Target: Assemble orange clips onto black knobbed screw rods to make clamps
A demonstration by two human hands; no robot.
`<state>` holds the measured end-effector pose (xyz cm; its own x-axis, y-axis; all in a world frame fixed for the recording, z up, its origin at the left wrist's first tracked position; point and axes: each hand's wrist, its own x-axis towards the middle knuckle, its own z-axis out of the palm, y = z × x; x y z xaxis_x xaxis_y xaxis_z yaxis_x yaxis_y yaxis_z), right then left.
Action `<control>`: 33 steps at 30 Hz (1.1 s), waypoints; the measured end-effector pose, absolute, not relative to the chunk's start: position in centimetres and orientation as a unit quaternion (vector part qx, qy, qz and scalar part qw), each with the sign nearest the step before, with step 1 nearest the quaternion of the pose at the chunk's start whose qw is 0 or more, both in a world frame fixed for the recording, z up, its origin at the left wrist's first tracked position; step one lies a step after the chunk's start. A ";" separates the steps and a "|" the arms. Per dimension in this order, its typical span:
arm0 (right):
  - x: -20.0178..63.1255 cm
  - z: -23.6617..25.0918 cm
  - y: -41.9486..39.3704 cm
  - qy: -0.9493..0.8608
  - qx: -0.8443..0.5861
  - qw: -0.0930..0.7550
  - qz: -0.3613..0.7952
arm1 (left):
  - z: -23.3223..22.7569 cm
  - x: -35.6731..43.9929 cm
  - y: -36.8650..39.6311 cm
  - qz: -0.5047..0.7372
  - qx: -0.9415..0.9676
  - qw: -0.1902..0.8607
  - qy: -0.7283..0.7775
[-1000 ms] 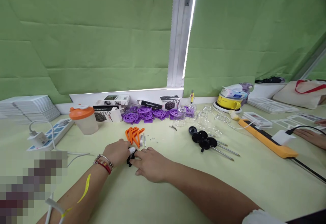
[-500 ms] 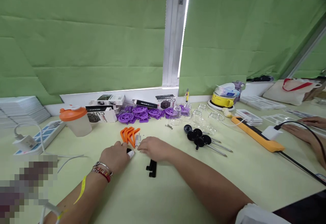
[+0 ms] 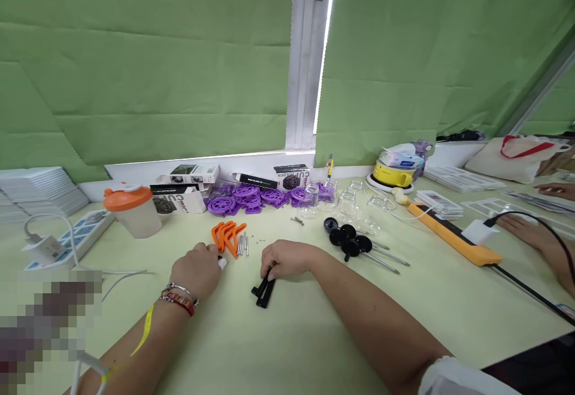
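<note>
My left hand [image 3: 196, 272] rests on the table with its fingers curled. A bit of something black shows by its thumb, mostly hidden under the hand. Just beyond its fingertips lie several orange angled plastic pieces [image 3: 230, 238], with thin metal pins [image 3: 243, 244] to their right. My right hand [image 3: 287, 259] reaches down with thumb and fingers pinched on the upper end of a black plastic piece [image 3: 265, 293]. This piece looks like two narrow bars side by side, tilted on the table; its top end is hidden by the fingers.
Purple wheel-shaped parts [image 3: 246, 198] and cup holder boxes [image 3: 179, 200] line the back. Black discs with metal rods [image 3: 350, 242] lie right, near clear plastic cups [image 3: 348, 200]. An orange-lidded cup [image 3: 135, 212] and power strips [image 3: 453, 236] flank the space. Another person's hand [image 3: 521, 230] is far right.
My right hand has moved right, away from the metal pins, and taken hold of the black plastic piece, which has turned slightly. My left hand has shifted a little left.
</note>
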<state>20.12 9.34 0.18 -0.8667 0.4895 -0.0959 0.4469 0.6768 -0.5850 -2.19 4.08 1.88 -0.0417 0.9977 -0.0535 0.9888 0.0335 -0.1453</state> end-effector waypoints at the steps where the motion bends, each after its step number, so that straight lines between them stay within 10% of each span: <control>1: 20.1 0.1 9.3 -0.914 -0.257 0.031 0.311 | 2.2 -1.8 3.8 0.060 -0.692 0.050 -0.717; 13: 20.9 0.7 9.6 -0.881 -0.303 0.016 0.362 | 1.9 0.7 1.9 -0.018 -0.895 -0.087 -0.438; 21: 24.5 1.7 12.1 -0.764 -0.523 0.266 0.269 | 1.7 -0.2 2.2 -0.053 -0.920 -0.129 -0.366; 33: 22.4 -1.3 12.1 -0.793 -0.536 0.192 0.220 | 1.0 0.1 2.6 -0.065 -0.925 -0.148 -0.345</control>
